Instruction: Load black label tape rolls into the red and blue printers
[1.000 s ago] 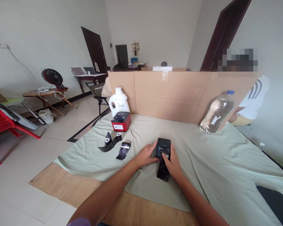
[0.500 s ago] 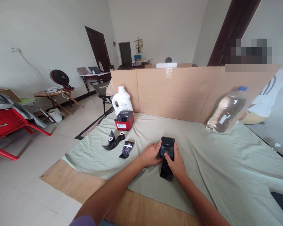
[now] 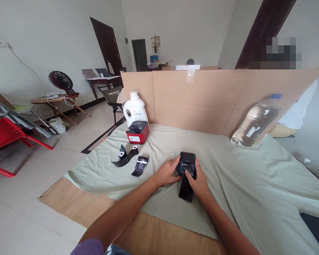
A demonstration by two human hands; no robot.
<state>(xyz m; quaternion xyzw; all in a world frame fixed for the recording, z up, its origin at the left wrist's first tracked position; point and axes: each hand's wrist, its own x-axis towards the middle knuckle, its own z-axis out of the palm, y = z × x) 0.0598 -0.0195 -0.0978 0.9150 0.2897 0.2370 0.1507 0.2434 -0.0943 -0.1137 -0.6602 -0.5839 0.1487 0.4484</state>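
Observation:
Between my two hands sits a small black portable printer (image 3: pixel 187 159) on the pale green cloth (image 3: pixel 159 209). My left hand (image 3: pixel 167 172) grips its left side, thumb near the lower edge. On the other side my right hand (image 3: pixel 200 182) has its fingers along the edge and its thumb on the front part of the top. A shiny black ribbon strip (image 3: pixel 185 191) hangs from the printer's near end onto the cloth. To the left lie a black ribbon on two white-cored rolls (image 3: pixel 126 157) and a short crinkled black ribbon roll (image 3: pixel 140 166).
A red and black boxy device (image 3: pixel 137 132) stands before a white jug (image 3: pixel 134 108) at the back left. A cardboard panel (image 3: pixel 191 102) borders the far side. A large clear bottle (image 3: pixel 255 124) leans against it at right. Someone in white (image 3: pixel 295 109) sits behind.
The camera view has shifted slightly, so the scene sits a little higher and to the left. Both hands keep hold of the printer, with little visible movement.

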